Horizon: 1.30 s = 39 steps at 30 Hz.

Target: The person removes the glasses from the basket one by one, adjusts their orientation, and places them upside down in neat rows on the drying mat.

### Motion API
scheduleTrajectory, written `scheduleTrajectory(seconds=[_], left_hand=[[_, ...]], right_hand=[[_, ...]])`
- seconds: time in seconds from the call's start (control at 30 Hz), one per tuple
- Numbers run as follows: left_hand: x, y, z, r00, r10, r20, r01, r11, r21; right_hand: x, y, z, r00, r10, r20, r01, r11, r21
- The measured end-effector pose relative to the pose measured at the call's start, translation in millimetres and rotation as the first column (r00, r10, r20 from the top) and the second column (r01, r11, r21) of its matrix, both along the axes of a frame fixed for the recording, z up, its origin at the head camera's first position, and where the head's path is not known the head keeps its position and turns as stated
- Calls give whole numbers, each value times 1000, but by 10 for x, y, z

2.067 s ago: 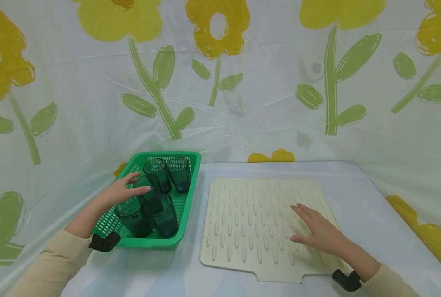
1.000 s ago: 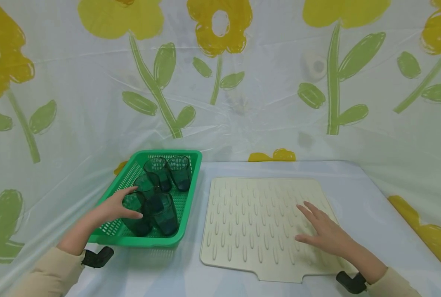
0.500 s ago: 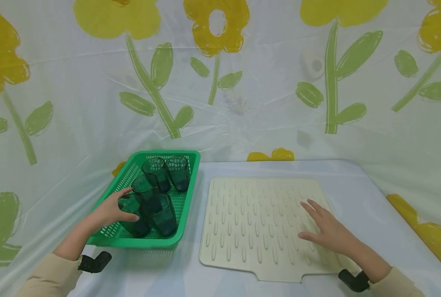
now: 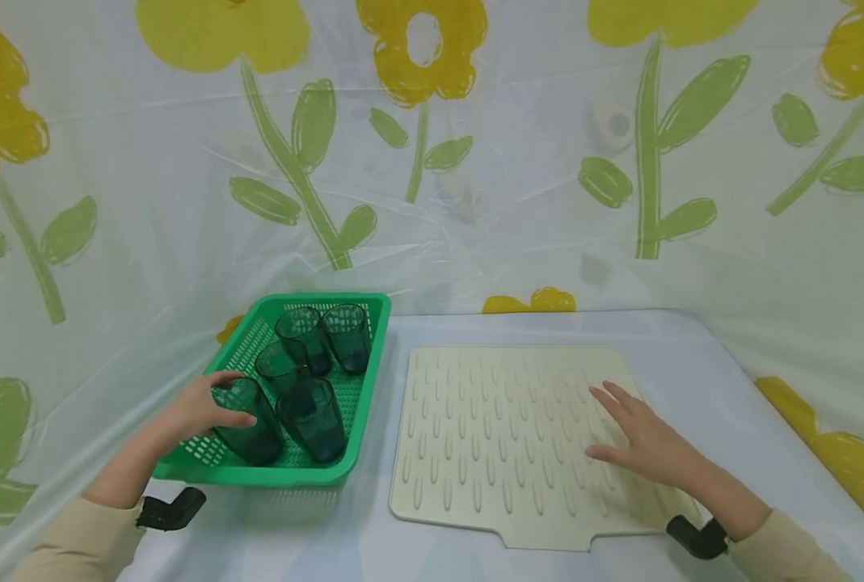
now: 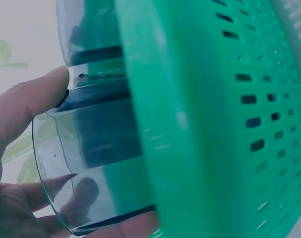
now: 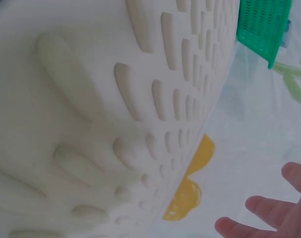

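My left hand (image 4: pixel 195 408) holds the near-left dark teal drinking glass (image 4: pixel 255 428) in the green basket (image 4: pixel 286 475). That glass leans toward the hand, its mouth facing up and left. In the left wrist view the thumb (image 5: pixel 38 96) lies on one side of the glass (image 5: pixel 95 173) and fingers curl round the other side. Several more such glasses stand in the basket, among them one glass (image 4: pixel 315 424) just to the right. My right hand (image 4: pixel 642 440) is over the right part of the cream ridged drying mat (image 4: pixel 504 436), fingers spread, holding nothing.
The basket stands left of the mat on a pale table (image 4: pixel 373 533). Behind hangs a white sheet (image 4: pixel 519 202) printed with yellow flowers. Two glasses, a left one (image 4: pixel 304 335) and a right one (image 4: pixel 347 338), stand at the basket's far end.
My left hand has come down from above the glasses to the near-left glass and taken hold of it. The glass has tilted left, away from its neighbour. The right hand has shifted slightly right.
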<state>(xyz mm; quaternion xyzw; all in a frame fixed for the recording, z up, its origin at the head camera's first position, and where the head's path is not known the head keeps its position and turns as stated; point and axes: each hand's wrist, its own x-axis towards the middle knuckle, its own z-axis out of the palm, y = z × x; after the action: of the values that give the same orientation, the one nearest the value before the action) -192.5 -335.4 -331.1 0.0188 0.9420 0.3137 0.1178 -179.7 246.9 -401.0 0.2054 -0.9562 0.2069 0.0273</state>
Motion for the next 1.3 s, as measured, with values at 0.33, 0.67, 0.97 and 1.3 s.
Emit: scheduleTrajectory(seconds=[0.33,0.67,0.97,1.3], left_hand=[[23,-37,163,1000,9,-17,-9,1000,-27],[14,-73,354,999,14,-35,-14,1000,-22],[16,-84,516,999,9,-37,-10,1000,-22],[-34,-41,698,999,8,-41,-9,1000,-24]], right_hand=[[-48,-12,78,1000,26,-17,-26,1000,12],[-62,63,170,1000,16,2,-16,1000,17],[-85,142,255,1000,-4,-15,4,998,55],[-103,174,405,999,-14,-39,17,996,88]])
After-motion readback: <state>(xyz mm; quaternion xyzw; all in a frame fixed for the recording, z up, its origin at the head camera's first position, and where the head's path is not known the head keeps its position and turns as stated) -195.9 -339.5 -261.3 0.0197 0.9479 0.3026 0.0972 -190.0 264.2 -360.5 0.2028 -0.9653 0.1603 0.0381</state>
